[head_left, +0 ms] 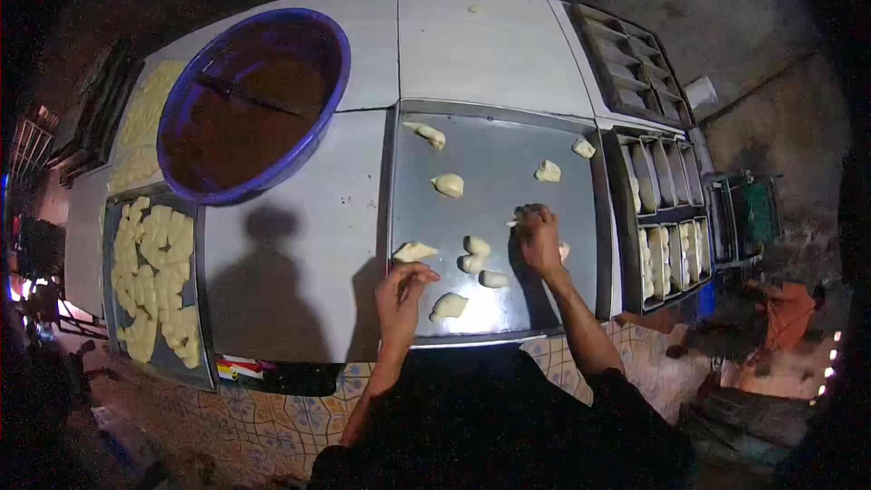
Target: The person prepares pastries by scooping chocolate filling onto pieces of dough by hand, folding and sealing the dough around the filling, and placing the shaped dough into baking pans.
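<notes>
A shallow metal tray (495, 147) lies before me with several pale, unevenly shaped dough pieces spread over it. At its near left corner my left hand (406, 298) hovers with loosely bent fingers and seems to hold nothing. Just beyond those fingertips rests a dough piece (415, 252). My right hand (541, 243) is over the right half of the tray, fingers closed around a piece of dough (513, 222), of which only a small end shows. Between the hands, a cluster of dough lumps (472, 263) sits beside another dough piece (448, 307).
A large purple basin (332, 113) with brown contents and a dark stick stands at the far left. Below it, another tray (205, 327) is covered with dough pieces. On the right are loaf tins (673, 249), some holding dough, and a dark divided tin rack (626, 54).
</notes>
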Tool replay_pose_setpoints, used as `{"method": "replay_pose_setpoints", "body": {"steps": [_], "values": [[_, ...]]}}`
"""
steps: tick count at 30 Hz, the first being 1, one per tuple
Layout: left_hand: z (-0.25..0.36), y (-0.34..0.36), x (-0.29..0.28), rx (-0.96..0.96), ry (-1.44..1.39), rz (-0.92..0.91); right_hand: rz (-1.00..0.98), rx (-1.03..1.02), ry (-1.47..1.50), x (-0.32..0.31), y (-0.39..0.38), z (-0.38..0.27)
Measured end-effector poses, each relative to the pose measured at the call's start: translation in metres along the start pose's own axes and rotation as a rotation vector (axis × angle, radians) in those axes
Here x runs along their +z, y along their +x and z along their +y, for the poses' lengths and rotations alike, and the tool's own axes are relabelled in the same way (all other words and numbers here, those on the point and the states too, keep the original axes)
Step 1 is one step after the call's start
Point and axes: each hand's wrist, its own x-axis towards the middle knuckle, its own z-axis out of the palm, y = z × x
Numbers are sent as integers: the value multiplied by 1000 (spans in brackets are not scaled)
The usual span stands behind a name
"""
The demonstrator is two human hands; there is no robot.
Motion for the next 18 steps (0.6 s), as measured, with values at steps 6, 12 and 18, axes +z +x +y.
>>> {"method": "replay_pose_setpoints", "body": {"steps": [6, 12, 18], "values": [[14, 1, 20, -29, 19, -47, -188, -31, 799, -38, -15, -102], [11, -7, 31, 24, 10, 166, -62, -125, 906, -21, -37, -158], [33, -6, 38, -126, -315, 65, -107, -301, 833, -29, -10, -165]]}}
